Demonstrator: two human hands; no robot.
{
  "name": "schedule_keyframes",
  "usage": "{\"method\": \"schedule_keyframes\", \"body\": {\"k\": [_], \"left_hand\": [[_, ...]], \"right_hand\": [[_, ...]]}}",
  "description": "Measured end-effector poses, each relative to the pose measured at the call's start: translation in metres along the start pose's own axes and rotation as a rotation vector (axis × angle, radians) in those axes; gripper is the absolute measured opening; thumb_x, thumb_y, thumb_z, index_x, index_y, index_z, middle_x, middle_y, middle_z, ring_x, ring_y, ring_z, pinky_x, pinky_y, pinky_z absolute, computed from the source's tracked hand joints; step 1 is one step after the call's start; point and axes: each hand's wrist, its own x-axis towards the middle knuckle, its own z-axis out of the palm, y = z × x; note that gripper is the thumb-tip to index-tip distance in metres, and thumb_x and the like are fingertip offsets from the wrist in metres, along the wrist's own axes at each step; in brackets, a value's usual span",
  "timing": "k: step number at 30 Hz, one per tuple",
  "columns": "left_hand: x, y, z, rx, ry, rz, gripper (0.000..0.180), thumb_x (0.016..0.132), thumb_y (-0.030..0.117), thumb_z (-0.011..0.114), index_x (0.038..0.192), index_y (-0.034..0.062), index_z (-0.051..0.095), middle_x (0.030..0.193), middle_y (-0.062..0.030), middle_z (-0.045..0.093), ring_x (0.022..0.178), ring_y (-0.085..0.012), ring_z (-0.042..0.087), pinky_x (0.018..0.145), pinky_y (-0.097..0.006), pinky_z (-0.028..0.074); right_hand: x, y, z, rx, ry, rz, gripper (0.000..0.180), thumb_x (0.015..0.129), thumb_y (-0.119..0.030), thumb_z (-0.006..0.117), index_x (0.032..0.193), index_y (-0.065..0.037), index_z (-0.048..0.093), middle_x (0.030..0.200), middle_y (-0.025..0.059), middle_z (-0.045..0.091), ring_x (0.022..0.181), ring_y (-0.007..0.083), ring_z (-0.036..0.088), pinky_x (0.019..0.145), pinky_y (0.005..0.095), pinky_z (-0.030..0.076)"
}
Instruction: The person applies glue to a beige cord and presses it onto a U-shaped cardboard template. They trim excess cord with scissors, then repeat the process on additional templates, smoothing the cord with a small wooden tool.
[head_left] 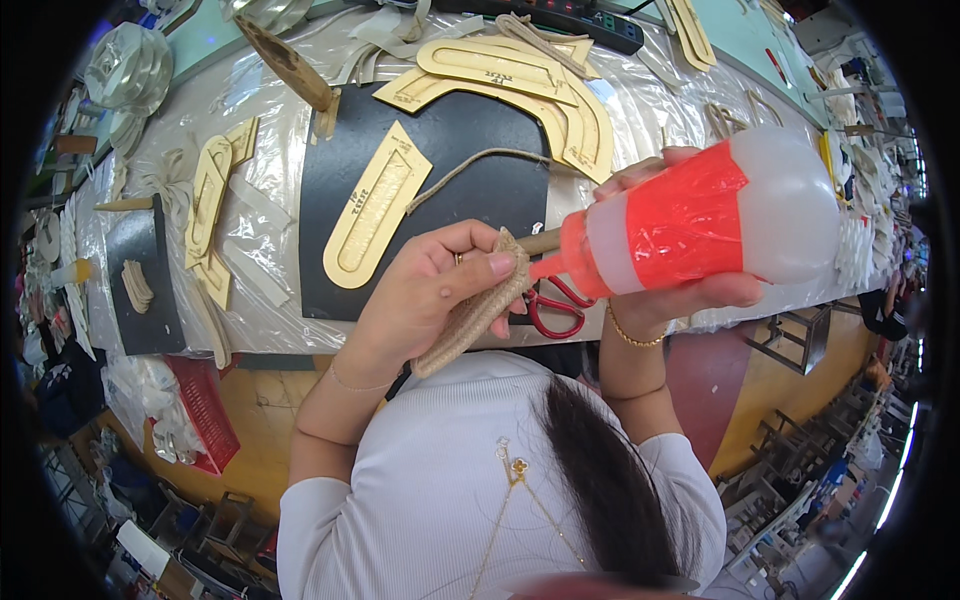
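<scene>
My left hand [425,285] pinches a beige braided strap [470,320], folded or doubled along its length, in front of my chest. In my right hand [665,298] is a translucent squeeze bottle [790,205] wrapped in red tape, lying sideways with its nozzle pointing left. The red nozzle tip [545,267] meets or nearly meets the strap's upper end; exact contact is hard to tell. A brown wooden stick [541,242] shows just above the nozzle, partly hidden. Red-handled scissors [556,318] lie below the nozzle at the table edge.
A black mat [330,190] holds a pale slotted template [378,205] and a thin cord [470,160]. More templates [500,70] overlap at the back. A wooden post [285,62] rises at the mat's far left corner. Further left are another template stack [210,195] and a small dark board [140,245].
</scene>
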Motion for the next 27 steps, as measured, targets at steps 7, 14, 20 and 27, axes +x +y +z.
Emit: {"method": "schedule_keyframes", "body": {"k": [7,14,20,27], "left_hand": [[0.001,-0.001,-0.002,-0.057,-0.031,-0.06,0.018,0.098,0.015,0.066,0.103,-0.0019,0.062,0.088,-0.0113,0.07,0.064,-0.0146,0.069,0.056,-0.025,0.058],[-0.002,0.002,0.001,-0.074,-0.098,-0.103,0.018,0.097,0.013,0.068,0.102,-0.0029,0.063,0.089,-0.0118,0.07,0.07,-0.0153,0.071,0.057,-0.025,0.058],[-0.001,0.001,0.003,0.0,-0.106,-0.123,0.016,0.096,0.01,0.067,0.1,-0.0037,0.06,0.085,-0.0141,0.068,0.069,-0.0185,0.072,0.054,-0.027,0.06],[-0.003,0.001,0.002,-0.001,-0.176,-0.139,0.019,0.097,0.014,0.069,0.103,-0.0031,0.063,0.09,-0.0121,0.071,0.073,-0.0168,0.072,0.058,-0.026,0.059]], "right_hand": [[0.002,0.001,-0.001,0.035,0.014,-0.032,0.121,0.07,-0.096,0.049,0.134,0.007,0.045,0.107,0.0198,0.065,0.092,0.0287,0.067,0.078,0.043,0.059],[0.008,0.011,0.002,0.244,-0.033,-0.063,0.121,0.07,-0.096,0.046,0.133,0.007,0.046,0.104,0.0194,0.065,0.093,0.029,0.068,0.079,0.0427,0.059],[0.01,0.004,-0.001,0.229,-0.157,-0.056,0.123,0.068,-0.098,0.044,0.133,0.007,0.047,0.104,0.0187,0.066,0.092,0.0283,0.068,0.078,0.0405,0.059],[0.007,0.005,0.006,-0.117,0.059,-0.026,0.12,0.069,-0.095,0.052,0.136,0.005,0.046,0.112,0.0182,0.063,0.094,0.0273,0.066,0.078,0.0406,0.059]]}}
